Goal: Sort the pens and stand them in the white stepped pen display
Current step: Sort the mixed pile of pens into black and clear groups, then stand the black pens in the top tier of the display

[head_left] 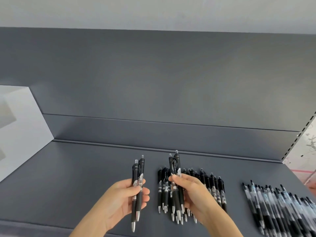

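My left hand (123, 199) grips two black retractable pens (136, 189), tips down, above the dark grey shelf (77, 185). Over a row of black pens (212, 189) lying on the shelf, my right hand (193, 194) holds a small bunch of black pens (176, 168), clickers pointing up. A second batch of clear-barrelled pens (277, 206) lies at the right edge, blurred. The white pen display (18, 130) stands at the far left, only partly in view.
The shelf's grey back panel (153, 82) rises behind the pens. A slotted upright (299, 134) runs along the right side. A pale wall shows above the shelving unit.
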{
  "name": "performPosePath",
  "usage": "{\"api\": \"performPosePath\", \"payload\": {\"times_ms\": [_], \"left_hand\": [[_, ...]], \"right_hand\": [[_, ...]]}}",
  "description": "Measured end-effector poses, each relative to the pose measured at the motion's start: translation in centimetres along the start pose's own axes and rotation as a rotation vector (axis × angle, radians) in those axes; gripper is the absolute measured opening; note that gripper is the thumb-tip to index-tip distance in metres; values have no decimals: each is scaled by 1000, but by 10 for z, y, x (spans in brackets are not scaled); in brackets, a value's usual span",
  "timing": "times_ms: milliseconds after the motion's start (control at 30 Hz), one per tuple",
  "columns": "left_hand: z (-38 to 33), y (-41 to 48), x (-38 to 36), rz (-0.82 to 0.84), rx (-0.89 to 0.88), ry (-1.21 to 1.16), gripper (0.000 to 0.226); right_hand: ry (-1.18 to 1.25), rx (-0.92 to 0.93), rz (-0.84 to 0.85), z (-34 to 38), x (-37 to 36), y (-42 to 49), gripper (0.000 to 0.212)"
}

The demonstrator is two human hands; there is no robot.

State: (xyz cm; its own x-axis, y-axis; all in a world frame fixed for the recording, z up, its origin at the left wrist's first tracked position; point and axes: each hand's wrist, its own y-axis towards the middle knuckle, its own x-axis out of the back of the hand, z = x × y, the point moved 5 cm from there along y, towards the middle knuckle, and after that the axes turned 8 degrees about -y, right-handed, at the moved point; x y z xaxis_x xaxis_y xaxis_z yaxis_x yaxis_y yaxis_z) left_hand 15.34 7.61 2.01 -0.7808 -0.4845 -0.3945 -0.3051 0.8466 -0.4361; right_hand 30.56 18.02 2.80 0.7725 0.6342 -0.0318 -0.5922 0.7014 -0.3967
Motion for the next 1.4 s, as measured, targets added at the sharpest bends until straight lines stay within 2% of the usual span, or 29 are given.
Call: {"api": "performPosePath", "payload": {"times_ms": [167, 333, 633, 767, 833, 1000, 1200, 1267, 1333, 1400], "left_hand": [[-12, -18, 24, -20, -51, -28, 21], [-29, -51, 77, -78, -111, -78, 18], [-86, -140, 268, -213, -232, -167, 20], [-112, -161, 322, -271, -267, -119, 17], [-125, -169, 344, -278, -296, -89, 18], [-157, -161, 386, -295, -347, -41, 19], [-202, -138, 409, -316, -424, -18, 19], [-218, -135, 422, -331, -439, -15, 18], [-235, -131, 441, -374, -457, -10, 18], [-252, -126, 464, -414, -473, -22, 17]], "right_hand": [[8, 37, 74, 10, -38, -2, 12], [-26, 74, 184, 19, -114, -4, 12], [-96, 140, 364, 30, -347, -4, 8], [-132, 170, 377, 35, -433, -1, 22], [-176, 184, 382, 39, -468, -1, 17], [-238, 206, 324, 53, -517, 28, 14], [-223, 255, 325, 80, -547, 69, 23], [-241, 270, 350, 93, -559, 80, 17], [-257, 295, 325, 106, -569, 92, 2], [-284, 314, 262, 117, -574, 108, 18]]}}
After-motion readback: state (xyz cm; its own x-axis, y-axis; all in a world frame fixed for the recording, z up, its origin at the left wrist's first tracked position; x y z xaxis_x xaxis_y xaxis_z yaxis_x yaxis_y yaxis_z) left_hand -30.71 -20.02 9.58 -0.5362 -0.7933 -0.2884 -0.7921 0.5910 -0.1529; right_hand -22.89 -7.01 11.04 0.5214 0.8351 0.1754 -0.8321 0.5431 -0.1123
